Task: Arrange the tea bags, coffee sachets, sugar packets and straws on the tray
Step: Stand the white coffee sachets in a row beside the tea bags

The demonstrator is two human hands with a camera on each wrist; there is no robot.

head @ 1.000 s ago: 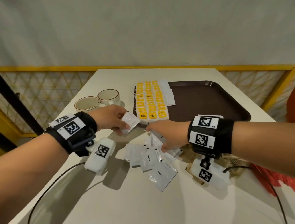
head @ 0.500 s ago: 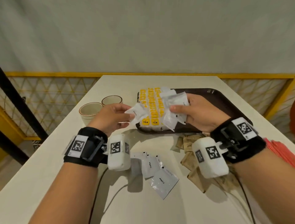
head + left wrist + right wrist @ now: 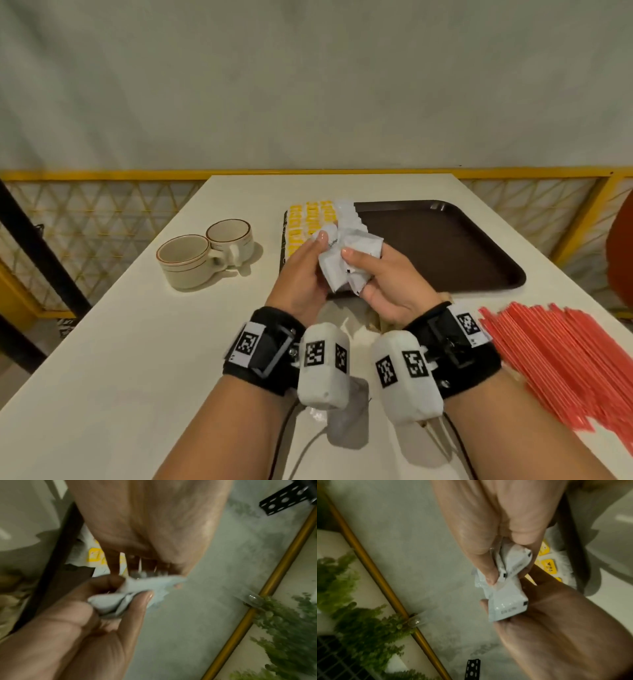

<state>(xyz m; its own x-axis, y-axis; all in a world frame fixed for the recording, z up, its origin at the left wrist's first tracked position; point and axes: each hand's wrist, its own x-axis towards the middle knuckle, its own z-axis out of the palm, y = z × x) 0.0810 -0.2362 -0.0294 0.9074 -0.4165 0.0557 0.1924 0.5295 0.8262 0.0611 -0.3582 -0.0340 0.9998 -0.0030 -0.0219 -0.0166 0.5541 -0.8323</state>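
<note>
A small bunch of white coffee sachets [image 3: 346, 260] is being held between both hands above the near-left corner of the brown tray [image 3: 442, 246], at about 12 o'clock from the wrists. The left hand [image 3: 301, 274] is being kept at the 9 o'clock side of the bunch, thumb pressed on its top edge and fingers curled behind it. The right hand [image 3: 383, 281] is being kept at the 3 o'clock side, thumb clamped on the front face and fingers wrapped under and behind. In the right wrist view the sachets [image 3: 508, 591] are being pinched by thumb and fingertips, with black print showing but too blurred to be read. In the left wrist view the bunch [image 3: 123, 599] is being seen edge-on, squeezed between the 2 hands; that view is blurred. Yellow-labelled tea bags [image 3: 308, 219] are being kept in rows on the tray's left strip, at 11 o'clock from the hands, with a row of white sachets [image 3: 349, 212] just to their right. The rest of the tray surface is lying bare. Red straws [image 3: 561, 356] are lying in a loose heap on the white table [image 3: 137, 342] at 3 o'clock from the right wrist. 2 cups [image 3: 205, 257] are standing touching at 10 o'clock. Brown packets [image 3: 373, 320] are being mostly hidden under the wrists.
</note>
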